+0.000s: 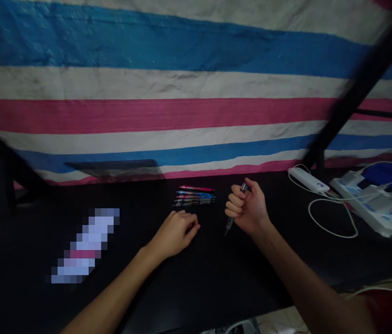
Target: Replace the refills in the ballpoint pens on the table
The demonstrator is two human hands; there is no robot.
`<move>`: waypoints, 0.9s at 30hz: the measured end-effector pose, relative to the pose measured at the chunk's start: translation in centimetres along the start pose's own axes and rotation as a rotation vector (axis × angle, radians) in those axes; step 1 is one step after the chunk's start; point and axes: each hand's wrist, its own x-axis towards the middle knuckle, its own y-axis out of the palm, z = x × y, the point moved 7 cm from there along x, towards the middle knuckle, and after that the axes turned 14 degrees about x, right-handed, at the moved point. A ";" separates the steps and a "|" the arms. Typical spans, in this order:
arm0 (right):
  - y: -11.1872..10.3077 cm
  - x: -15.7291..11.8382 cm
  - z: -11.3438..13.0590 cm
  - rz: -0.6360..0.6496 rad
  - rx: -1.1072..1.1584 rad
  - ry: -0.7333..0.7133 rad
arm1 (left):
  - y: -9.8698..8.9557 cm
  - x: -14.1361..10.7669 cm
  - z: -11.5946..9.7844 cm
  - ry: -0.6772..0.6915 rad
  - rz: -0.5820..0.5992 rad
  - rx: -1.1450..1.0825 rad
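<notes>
R hand [251,206] is above the tabletop [196,287], fingers [234,206] curled tight round a grey pen [229,223], tip down, other end by the thumb. L hand [176,232] is palm-down on the tabletop, fingers loosely bent; can't tell if anything's under them. Bunch of pens [196,195], incl. red, blue & dark, lies just beyond L hand. White power strip [369,208] w/ plugs sits R of R hand.

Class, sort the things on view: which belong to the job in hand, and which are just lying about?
Likely in the job:
held pen, in the right hand
group of pens, beyond the left hand

Likely just lying about:
white power strip
white oblong device
pixelated item, left side
</notes>
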 end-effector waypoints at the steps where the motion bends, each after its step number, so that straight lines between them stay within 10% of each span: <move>1: 0.0 0.0 0.0 0.001 0.007 -0.003 | 0.0 0.0 0.0 0.000 0.000 0.004; 27: -0.4 0.3 -0.1 0.014 -0.022 0.006 | 0.3 0.0 0.1 0.011 0.001 0.015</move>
